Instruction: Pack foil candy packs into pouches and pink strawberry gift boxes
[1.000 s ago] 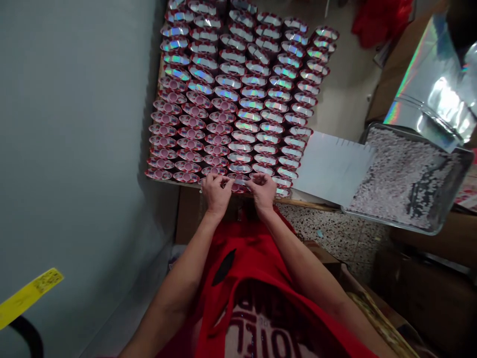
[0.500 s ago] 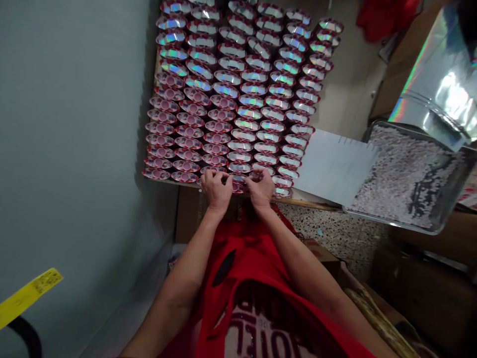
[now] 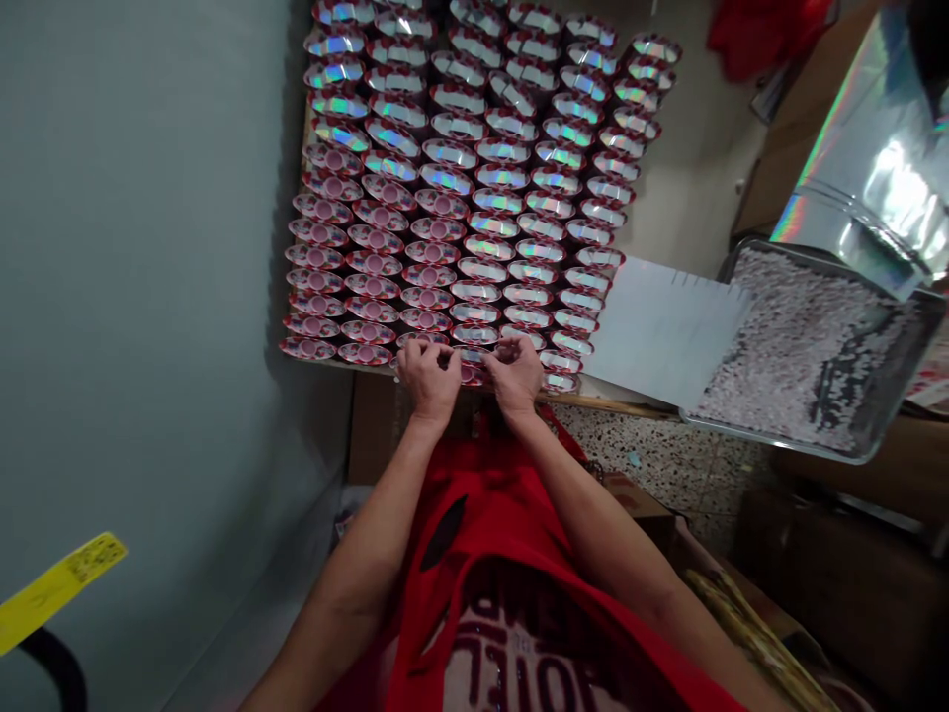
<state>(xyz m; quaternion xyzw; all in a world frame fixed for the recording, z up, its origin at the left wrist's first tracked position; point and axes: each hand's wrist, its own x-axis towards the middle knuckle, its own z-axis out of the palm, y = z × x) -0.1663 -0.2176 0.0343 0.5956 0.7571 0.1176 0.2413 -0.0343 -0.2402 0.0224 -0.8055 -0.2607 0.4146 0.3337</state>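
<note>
Many small round red-and-white cups stand in tight rows on a board, some topped with shiny rainbow foil, those at the left showing pink insides. My left hand and my right hand are together at the board's near edge, fingers pinched on one cup in the front row between them. What the fingertips grip is too small to make out.
A grey wall runs along the left. A white sheet lies right of the cups, beside a metal tray of small white bits. A roll of holographic foil sits above the tray. Speckled floor and cardboard boxes lie below.
Both hands have stayed at the front-row cup, with only small finger movements. The view has shifted slightly.
</note>
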